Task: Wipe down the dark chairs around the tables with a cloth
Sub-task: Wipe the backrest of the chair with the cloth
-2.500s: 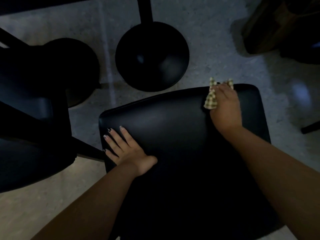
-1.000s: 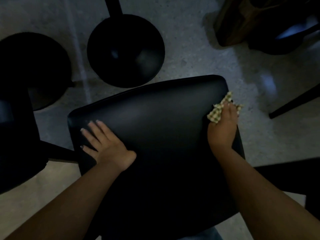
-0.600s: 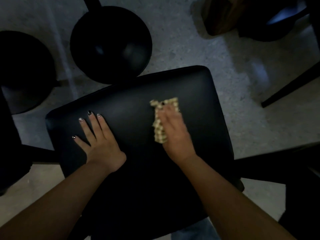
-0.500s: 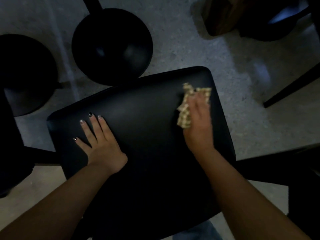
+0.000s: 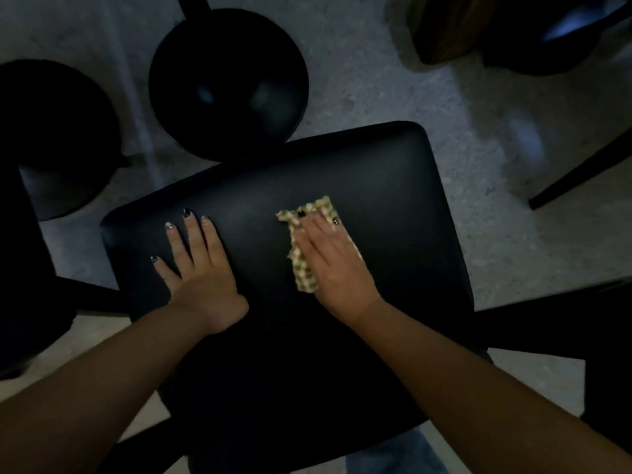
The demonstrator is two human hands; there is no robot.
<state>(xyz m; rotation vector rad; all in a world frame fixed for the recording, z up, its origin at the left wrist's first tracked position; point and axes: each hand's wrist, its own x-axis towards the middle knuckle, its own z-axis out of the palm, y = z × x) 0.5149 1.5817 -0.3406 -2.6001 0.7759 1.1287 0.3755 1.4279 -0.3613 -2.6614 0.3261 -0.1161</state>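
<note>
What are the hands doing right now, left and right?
Left hand: open, flat on the chair seat, holding nothing.
Right hand: open, fingers straight, pressing the checked cloth onto the seat.

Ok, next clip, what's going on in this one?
A person is wiping a dark chair seat with a small checked cloth. The right hand lies flat on the cloth, pressing it onto the middle of the seat. The left hand rests flat on the left part of the seat, fingers spread, apparently steadying it. Two round black table bases stand on the speckled floor just beyond the chair.
</note>
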